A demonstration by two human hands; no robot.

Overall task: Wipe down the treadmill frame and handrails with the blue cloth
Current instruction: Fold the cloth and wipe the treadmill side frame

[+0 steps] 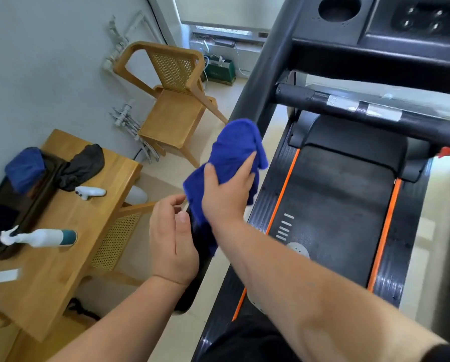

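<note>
Blue cloth [234,152] at frame centre, draped over black treadmill handrail [190,296], gripped by right hand [226,192]. Left hand [171,244] just below at same rail, fingers relaxed, loosely curved, holding nothing.

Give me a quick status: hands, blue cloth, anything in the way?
Right hand grips blue cloth, pressed on the handrail. Left hand loose beside the handrail. Nothing blocking the rail ahead.

Cloth [231,158] is deep blue, treadmill [344,194] black with orange stripes. Table [62,270] is honey-toned wood, spray bottle [46,237] white and teal.
</note>
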